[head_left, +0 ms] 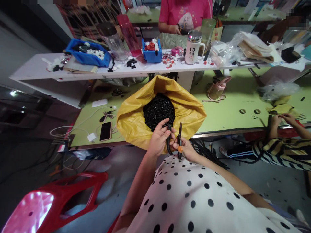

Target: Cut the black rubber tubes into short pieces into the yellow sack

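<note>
Phone (pixel 106 131) lies on the green table (pixel 230 110), left of the yellow bag (pixel 136 123). Bag gapes open, full of small black parts (pixel 158 111). Left hand (pixel 159 137) at the bag's near edge, fingers pinched on a black part (pixel 168 126). Right hand (pixel 185 149) just beside it, clenched round pliers (pixel 179 139), tips pointing up. A striped sleeve (pixel 279 152) at far right.

Open mouth of yellow sack (pixel 136 119) ahead; phone (pixel 106 131) and cables (pixel 73 129) leftward.
</note>
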A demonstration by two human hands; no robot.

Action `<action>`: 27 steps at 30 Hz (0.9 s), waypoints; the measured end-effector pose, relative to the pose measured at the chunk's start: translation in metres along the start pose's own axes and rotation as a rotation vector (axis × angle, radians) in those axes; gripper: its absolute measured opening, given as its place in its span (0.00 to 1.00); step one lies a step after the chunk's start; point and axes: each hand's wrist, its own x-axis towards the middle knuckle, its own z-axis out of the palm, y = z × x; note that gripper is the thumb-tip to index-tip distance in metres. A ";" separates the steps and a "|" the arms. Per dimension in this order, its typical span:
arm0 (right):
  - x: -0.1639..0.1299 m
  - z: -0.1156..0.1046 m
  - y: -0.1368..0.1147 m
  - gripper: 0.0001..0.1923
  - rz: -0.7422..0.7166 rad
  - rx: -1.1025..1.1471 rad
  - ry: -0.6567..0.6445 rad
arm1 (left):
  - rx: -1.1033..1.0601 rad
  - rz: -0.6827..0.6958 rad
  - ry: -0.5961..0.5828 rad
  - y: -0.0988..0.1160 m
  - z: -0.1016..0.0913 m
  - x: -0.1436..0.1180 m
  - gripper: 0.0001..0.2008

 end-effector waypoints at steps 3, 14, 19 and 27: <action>0.005 0.000 0.017 0.34 0.054 0.039 -0.022 | -0.041 0.000 0.038 0.005 -0.001 0.002 0.27; 0.011 -0.012 0.012 0.34 0.027 -0.062 0.031 | -0.020 0.280 0.205 0.013 -0.012 0.033 0.13; 0.011 -0.016 0.002 0.35 -0.024 -0.069 0.139 | -0.309 0.144 0.253 0.020 -0.012 0.034 0.06; 0.020 -0.014 0.009 0.37 -0.007 -0.008 0.175 | -0.478 -0.010 0.329 0.025 -0.022 0.030 0.16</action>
